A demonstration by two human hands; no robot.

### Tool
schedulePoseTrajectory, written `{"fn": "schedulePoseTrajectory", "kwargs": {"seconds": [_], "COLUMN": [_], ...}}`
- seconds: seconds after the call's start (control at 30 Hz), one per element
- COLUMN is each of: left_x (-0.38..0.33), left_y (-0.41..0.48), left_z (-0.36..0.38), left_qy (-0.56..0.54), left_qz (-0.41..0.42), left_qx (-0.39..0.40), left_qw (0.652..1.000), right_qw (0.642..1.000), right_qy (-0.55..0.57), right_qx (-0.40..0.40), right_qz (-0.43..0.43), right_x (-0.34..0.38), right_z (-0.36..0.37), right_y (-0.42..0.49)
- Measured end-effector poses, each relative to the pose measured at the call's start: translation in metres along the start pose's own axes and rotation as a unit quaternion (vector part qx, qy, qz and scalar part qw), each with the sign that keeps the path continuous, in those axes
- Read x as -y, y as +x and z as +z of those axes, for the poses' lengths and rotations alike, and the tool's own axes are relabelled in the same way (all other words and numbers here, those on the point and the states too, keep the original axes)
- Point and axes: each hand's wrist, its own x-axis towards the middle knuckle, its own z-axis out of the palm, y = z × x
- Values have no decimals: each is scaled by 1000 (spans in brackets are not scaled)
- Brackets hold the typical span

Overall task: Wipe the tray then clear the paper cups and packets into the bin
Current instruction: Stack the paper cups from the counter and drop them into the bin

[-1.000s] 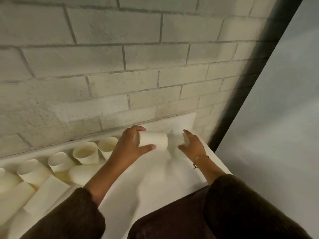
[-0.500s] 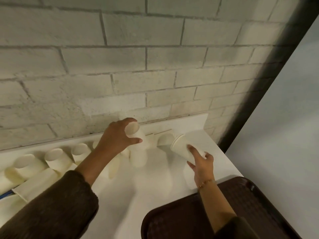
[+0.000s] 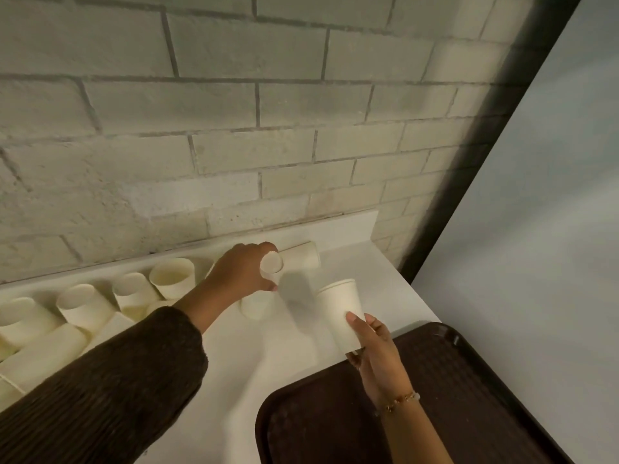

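Paper cups [image 3: 341, 309] gripped in both hands [image 3: 378, 356], beside tray [image 3: 469, 380].

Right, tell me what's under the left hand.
The left hand has its grip on a paper cup, with another cup below. The counter under the palm is hidden.

The brown tray [image 3: 469, 380] is cut off by the bottom edge and partly covered by the right hand [image 3: 375, 356]. The base of the held cup [image 3: 341, 313] is hidden by those fingers. Much of another cup [image 3: 271, 264] is concealed by the left hand [image 3: 241, 272]. The cups [image 3: 26, 333] along the worktop's [image 3: 351, 262] back edge are cropped at the left edge.
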Motion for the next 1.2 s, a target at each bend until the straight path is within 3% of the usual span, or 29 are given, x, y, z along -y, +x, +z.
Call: {"fn": "schedulePoseTrajectory", "kwargs": {"seconds": [0.13,0.3,0.4,0.57,0.63,0.77,0.83,0.87,0.93,1.03,1.13,1.2], "left_x": [4,-9,-19,-25,-21,-3,2,2,-7,-25,-43,-55], "left_y": [-5,-13,-9,-7,-8,-27,-50,-63,-87,-110,-120,-124], "left_z": [20,40,44,46,43,33,34,37,43,49,45,37], "left_qy": [9,139,307,529,525,341,159,32,-228,-475,-626,-662], "left_qz": [-18,18,59,186,192,78,-6,-53,-141,-161,-104,-63], "left_qx": [57,125,138,102,91,33,-24,-59,-107,-126,-125,-132], "left_qw": [998,982,940,822,824,936,987,996,957,856,763,735], "right_qw": [999,995,997,999,998,998,996,993,980,947,915,894], "right_qy": [-32,-90,-74,-1,13,-22,-63,-96,-178,-286,-361,-407], "right_qx": [-7,-2,13,49,57,63,62,57,41,25,21,24], "right_qz": [-9,-30,-27,12,17,-1,-30,-48,-83,-143,-177,-183], "right_x": [-2,-2,1,-5,-6,-3,-2,-2,-5,-14,-21,-23], "right_z": [-6,-8,-8,-15,-19,-23,-25,-25,-23,-19,-13,-8], "right_y": [-9,-19,-25,-34,-37,-40,-43,-44,-46,-46,-52,-57]}}
